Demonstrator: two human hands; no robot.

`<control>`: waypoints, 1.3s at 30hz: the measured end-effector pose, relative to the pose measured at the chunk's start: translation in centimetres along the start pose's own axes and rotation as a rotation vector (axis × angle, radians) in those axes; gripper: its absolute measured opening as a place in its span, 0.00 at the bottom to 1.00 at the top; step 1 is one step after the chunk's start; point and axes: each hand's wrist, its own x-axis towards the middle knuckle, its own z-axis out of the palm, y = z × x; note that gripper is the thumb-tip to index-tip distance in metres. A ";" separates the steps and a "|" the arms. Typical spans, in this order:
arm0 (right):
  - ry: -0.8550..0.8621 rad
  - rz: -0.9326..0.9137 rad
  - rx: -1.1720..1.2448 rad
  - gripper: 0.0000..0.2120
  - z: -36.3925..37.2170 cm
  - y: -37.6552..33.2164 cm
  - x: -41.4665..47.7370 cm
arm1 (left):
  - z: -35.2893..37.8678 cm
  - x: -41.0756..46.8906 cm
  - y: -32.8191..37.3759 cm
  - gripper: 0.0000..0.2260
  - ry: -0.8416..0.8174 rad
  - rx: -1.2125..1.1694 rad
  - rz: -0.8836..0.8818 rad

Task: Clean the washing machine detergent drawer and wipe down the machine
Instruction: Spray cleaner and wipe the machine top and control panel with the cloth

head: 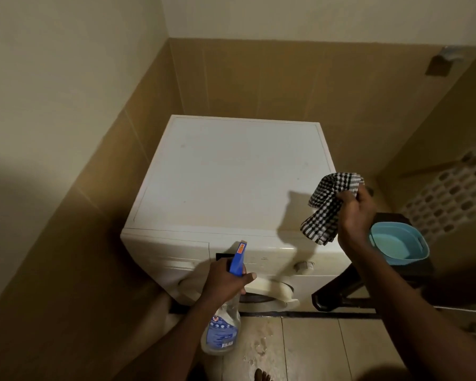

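While left hand (226,279) is gripping clear blue-triggered spray bottle (224,323), fingers curled round neck, before white washing machine (231,174), right hand (355,209) fingers pinching checked black-white cloth (326,207) over lid corner: aiming nozzle at lid, misting lightly, wiping back-to-front.

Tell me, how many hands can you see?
2. The left hand grips the spray bottle before the washing machine; the right hand holds the checkered cloth above its corner.
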 end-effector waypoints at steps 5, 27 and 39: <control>0.016 -0.015 -0.020 0.09 -2.0 0.0 1.2 | 2.4 0.2 1.3 0.11 -0.070 -0.029 0.013; -0.503 -0.650 -0.751 0.09 3.0 10.7 -7.0 | -1.4 -0.3 -1.8 0.09 0.074 -0.193 -0.124; -0.573 -0.749 -0.906 0.15 7.8 11.5 -10.9 | -6.2 -1.5 -4.4 0.09 0.169 -0.143 -0.183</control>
